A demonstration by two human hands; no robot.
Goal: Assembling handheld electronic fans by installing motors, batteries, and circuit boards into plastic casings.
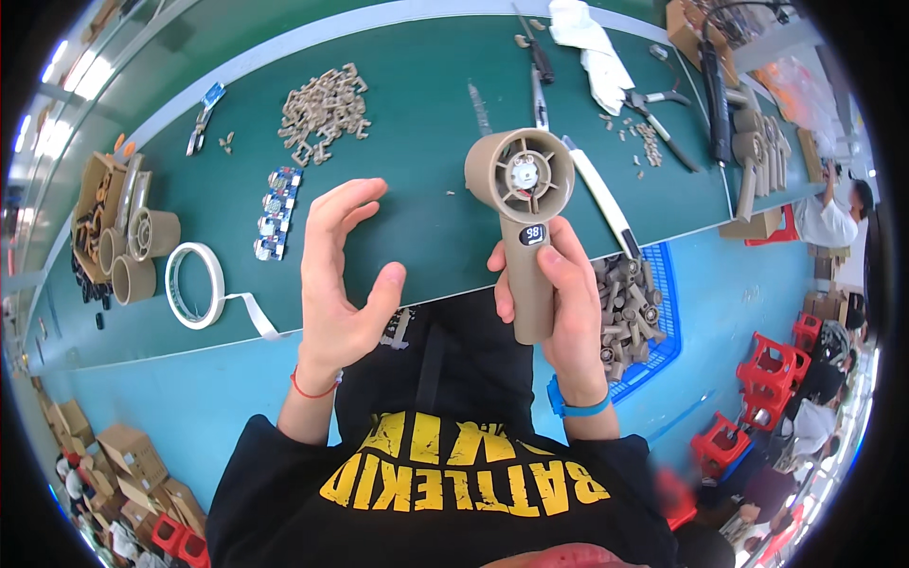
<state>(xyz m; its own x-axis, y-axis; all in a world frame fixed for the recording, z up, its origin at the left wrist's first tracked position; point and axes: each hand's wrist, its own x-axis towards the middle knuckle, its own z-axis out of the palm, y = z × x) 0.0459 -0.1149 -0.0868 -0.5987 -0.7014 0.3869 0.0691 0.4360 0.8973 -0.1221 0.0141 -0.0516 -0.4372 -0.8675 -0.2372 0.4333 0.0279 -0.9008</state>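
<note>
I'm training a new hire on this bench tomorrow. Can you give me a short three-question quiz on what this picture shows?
1. True or false: the left hand is holding the tan handheld fan.
2. Which hand has its grip around the fan's handle? A) left B) right C) both
3. Fill in: the roll of white tape lies on the green table to the person's ____ side.

Key
1. False: the left hand is open and apart from the fan.
2. B: the right hand holds the handle, with the round head up.
3. Left.
</note>
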